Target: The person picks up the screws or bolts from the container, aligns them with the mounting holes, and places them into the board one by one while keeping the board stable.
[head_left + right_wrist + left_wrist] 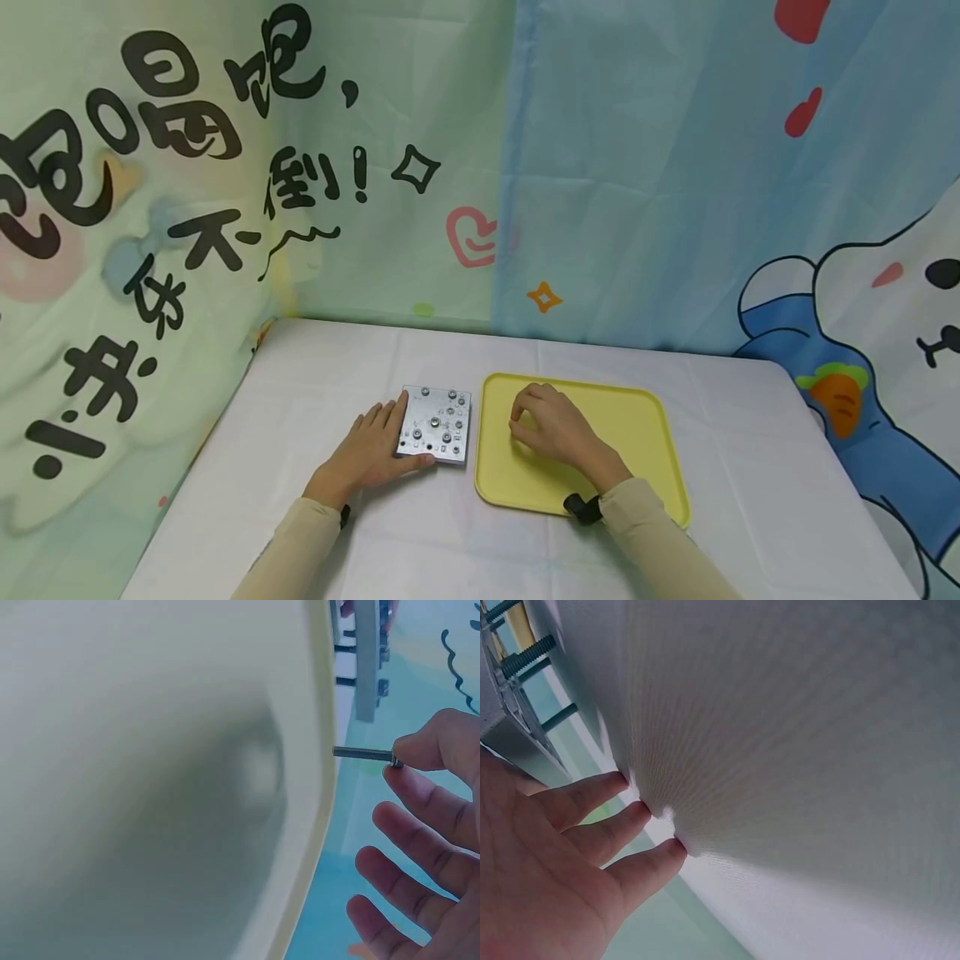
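A square silver metal plate (416, 408) with several bolts set in its holes lies on the white table. Against its left side and front edge rests my left hand (367, 450), its index finger and thumb touching the plate. In the left wrist view, three straight fingertips (671, 851) of this hand touch the tablecloth, and bolt shanks (529, 656) stick out beneath the plate. Over the yellow tray (637, 433), my right hand (555, 425) pinches a bolt (360, 754) between thumb and index finger. The right wrist view shows its other fingers spread apart.
The tray stands just right of the plate, with a raised rim (322, 712) all round. A white cloth (765, 483) covers the table. Printed curtains (637, 208) hang behind the table and along its left side.
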Action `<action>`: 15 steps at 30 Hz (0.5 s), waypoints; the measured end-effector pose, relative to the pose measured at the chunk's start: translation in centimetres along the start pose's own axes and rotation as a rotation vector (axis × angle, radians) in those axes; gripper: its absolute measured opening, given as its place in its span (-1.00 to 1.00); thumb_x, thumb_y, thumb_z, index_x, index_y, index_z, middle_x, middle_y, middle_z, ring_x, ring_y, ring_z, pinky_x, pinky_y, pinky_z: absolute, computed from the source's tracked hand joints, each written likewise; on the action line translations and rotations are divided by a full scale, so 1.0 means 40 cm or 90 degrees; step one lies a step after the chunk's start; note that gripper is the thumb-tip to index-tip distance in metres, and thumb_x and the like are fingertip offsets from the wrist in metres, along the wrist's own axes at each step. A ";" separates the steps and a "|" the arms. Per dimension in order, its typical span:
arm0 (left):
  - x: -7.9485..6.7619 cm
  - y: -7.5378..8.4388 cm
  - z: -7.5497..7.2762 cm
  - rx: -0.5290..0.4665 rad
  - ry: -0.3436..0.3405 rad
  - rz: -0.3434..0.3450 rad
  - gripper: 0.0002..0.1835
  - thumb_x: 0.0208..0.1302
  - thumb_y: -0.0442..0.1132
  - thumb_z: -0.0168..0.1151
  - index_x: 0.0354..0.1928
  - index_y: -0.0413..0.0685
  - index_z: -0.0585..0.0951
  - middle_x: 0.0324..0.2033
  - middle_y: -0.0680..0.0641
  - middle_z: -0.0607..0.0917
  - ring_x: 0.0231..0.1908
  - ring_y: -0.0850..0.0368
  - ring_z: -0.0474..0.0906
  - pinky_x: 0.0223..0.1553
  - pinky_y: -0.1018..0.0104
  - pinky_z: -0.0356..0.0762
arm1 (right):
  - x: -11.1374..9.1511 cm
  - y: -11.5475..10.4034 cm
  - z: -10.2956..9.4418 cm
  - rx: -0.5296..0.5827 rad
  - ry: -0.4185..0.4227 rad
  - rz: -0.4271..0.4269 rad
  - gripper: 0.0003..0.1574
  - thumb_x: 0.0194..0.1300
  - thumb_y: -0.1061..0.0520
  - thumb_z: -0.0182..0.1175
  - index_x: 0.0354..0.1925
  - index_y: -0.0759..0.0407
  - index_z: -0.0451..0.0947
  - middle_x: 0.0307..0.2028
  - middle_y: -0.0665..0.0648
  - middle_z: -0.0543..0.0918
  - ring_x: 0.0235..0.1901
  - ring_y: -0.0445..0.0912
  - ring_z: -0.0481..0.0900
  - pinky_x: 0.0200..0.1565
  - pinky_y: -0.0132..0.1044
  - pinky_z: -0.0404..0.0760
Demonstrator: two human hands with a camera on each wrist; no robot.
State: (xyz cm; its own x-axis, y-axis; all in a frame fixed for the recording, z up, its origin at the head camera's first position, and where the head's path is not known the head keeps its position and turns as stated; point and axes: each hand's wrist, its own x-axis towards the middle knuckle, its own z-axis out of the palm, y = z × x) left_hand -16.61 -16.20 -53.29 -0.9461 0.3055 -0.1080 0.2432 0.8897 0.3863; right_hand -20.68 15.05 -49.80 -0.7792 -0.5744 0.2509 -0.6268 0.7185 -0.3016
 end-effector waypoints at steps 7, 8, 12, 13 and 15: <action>-0.001 0.002 -0.004 -0.003 0.001 0.000 0.23 0.16 0.49 0.17 0.58 -0.21 -0.04 0.43 -0.35 0.25 0.42 -0.32 0.13 0.39 -0.21 0.09 | 0.024 -0.037 0.001 0.064 0.003 -0.002 -0.90 0.22 0.15 0.36 -0.40 0.02 0.60 -0.21 0.01 0.60 -0.13 0.00 0.54 -0.08 -0.06 0.57; -0.001 0.002 -0.004 -0.002 0.002 -0.001 0.23 0.16 0.49 0.17 0.58 -0.21 -0.04 0.43 -0.35 0.26 0.42 -0.32 0.13 0.38 -0.21 0.09 | 0.029 -0.044 0.001 0.070 0.006 -0.006 -0.90 0.22 0.16 0.35 -0.40 0.02 0.60 -0.21 0.00 0.60 -0.14 -0.01 0.54 -0.08 -0.07 0.56; -0.002 0.003 -0.005 0.002 -0.001 -0.004 0.23 0.16 0.50 0.17 0.58 -0.20 -0.05 0.43 -0.35 0.26 0.42 -0.32 0.13 0.38 -0.21 0.09 | 0.049 -0.074 0.003 0.082 0.013 -0.031 -0.90 0.21 0.16 0.35 -0.40 0.03 0.59 -0.23 -0.01 0.59 -0.16 -0.03 0.53 -0.10 -0.10 0.56; -0.001 0.003 -0.005 0.001 -0.001 -0.004 0.23 0.16 0.50 0.16 0.58 -0.20 -0.05 0.43 -0.35 0.26 0.42 -0.33 0.13 0.38 -0.22 0.09 | 0.054 -0.081 0.004 0.081 0.015 -0.037 -0.90 0.21 0.15 0.34 -0.40 0.03 0.59 -0.23 -0.02 0.59 -0.16 -0.04 0.53 -0.10 -0.11 0.56; 0.000 0.004 -0.005 0.000 -0.002 -0.004 0.23 0.16 0.50 0.16 0.58 -0.19 -0.05 0.43 -0.35 0.26 0.42 -0.33 0.13 0.38 -0.22 0.09 | 0.065 -0.096 0.007 0.083 0.016 -0.050 -0.90 0.22 0.15 0.33 -0.40 0.02 0.58 -0.22 -0.02 0.60 -0.15 -0.04 0.53 -0.10 -0.12 0.56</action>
State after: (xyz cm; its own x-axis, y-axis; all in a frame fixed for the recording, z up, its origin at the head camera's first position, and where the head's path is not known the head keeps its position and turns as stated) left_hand -16.60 -16.15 -53.05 -0.9472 0.3003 -0.1129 0.2367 0.8917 0.3857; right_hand -20.30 10.72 -48.24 -0.7279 -0.6158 0.3015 -0.6831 0.6134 -0.3963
